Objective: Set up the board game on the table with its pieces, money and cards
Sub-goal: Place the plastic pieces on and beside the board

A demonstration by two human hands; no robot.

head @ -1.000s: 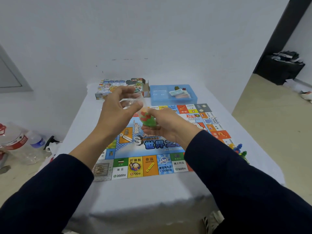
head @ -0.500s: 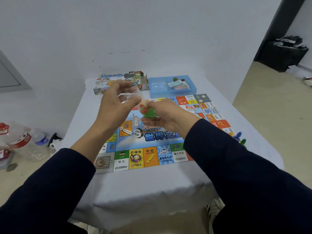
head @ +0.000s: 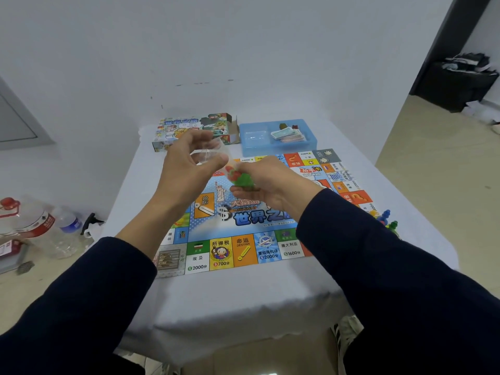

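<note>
Here, above the game board (head: 238, 212), a clear plastic bag (head: 208, 155) is pinched by the left hand (head: 186, 169), while small red and green pieces (head: 239, 177) are gripped in the right hand (head: 270, 185). The bag looks light, limp and slippery; it is best held by its open edge.

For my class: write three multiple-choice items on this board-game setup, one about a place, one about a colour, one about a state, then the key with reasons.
1. Where is the blue tray?
A) beyond the board's far edge
B) on the floor
C) under the board

2. What colour are the person's sleeves?
A) red
B) dark navy
C) white

3. How does the game board lie?
A) folded shut
B) propped upright
C) unfolded flat

Key: 1 A, it sits on the table behind the board. 2 B, both forearms show it. 3 C, its printed squares face up.
</note>
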